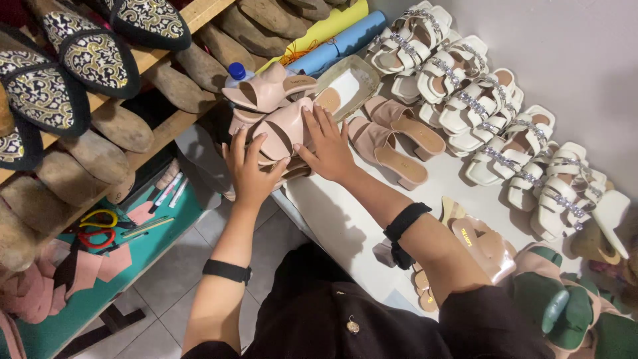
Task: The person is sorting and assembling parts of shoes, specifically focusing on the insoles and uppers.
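Note:
A small stack of pink block-heel slide sandals (282,123) sits at the near end of a white table (345,219). My left hand (247,165) presses against the lower sandal's left side, fingers spread over its strap. From the right, my right hand (327,147) lies flat on the same stack. Another pink sandal (266,88) rests on top of the pile. Two more pink heeled sandals (392,139) lie just right of my right hand.
Rows of white jewelled sandals (492,113) line the wall at right. A wooden rack (166,60) at left holds shoe lasts and patterned flats. A blue-capped bottle (236,72), rolled sheets, scissors (98,228) on a green mat, and green sandals (565,306) lie around.

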